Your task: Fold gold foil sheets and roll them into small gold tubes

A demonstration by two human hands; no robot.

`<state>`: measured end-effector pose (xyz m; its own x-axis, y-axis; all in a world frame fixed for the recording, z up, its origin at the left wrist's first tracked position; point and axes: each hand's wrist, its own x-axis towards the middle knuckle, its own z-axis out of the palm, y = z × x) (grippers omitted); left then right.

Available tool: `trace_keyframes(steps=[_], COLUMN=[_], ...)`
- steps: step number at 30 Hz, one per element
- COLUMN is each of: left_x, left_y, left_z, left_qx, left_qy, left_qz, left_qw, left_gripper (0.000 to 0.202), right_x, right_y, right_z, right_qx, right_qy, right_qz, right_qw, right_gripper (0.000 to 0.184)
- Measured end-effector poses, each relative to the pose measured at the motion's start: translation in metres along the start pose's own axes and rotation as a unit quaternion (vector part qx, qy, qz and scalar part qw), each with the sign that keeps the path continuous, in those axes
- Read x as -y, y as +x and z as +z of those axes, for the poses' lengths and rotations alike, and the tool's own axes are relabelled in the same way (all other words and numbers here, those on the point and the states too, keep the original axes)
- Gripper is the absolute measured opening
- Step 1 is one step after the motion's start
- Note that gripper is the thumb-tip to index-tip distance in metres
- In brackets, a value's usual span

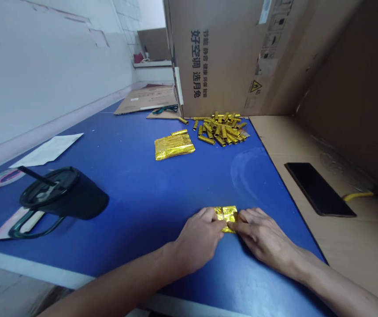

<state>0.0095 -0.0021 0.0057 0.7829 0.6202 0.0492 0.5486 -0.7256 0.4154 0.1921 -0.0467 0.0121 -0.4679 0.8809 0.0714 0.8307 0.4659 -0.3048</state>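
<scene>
A small gold foil sheet (227,214), partly folded, lies on the blue table (142,189) near its front edge. My left hand (199,241) and my right hand (262,236) meet over it, fingertips pinched on its near edge and pressing it to the table. Farther back lies a flat stack of gold foil sheets (173,145). Behind that, a heap of several folded gold foil pieces (222,129) rests against the cardboard box.
A black lidded cup with a straw and handle (60,198) stands at the left. A white paper (48,149) lies beyond it. A black phone (319,188) rests on the cardboard surface (357,246) at right. A large cardboard box (235,53) stands at the back.
</scene>
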Motion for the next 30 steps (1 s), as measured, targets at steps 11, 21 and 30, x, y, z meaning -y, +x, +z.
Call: trace_keyframes(steps=[11, 21, 30], left_x=[-0.0008, -0.0047, -0.0048], left_y=[-0.0051, -0.0056, -0.0098], left_z=[0.0089, 0.0002, 0.0034], left_qx=[-0.007, 0.037, 0.043], left_qy=[0.015, 0.037, 0.034], left_qz=[0.014, -0.003, -0.011], left_qw=[1.000, 0.999, 0.998], left_gripper=[0.020, 0.027, 0.039], right_x=[-0.0006, 0.0005, 0.0006], right_y=[-0.0014, 0.0019, 0.0002], right_z=[0.0041, 0.0012, 0.0077], right_qx=[-0.005, -0.017, -0.028], right_qy=[0.058, 0.119, 0.092], right_qz=[-0.002, 0.055, 0.053], right_qw=[0.998, 0.991, 0.994], right_gripper=[0.024, 0.016, 0.014])
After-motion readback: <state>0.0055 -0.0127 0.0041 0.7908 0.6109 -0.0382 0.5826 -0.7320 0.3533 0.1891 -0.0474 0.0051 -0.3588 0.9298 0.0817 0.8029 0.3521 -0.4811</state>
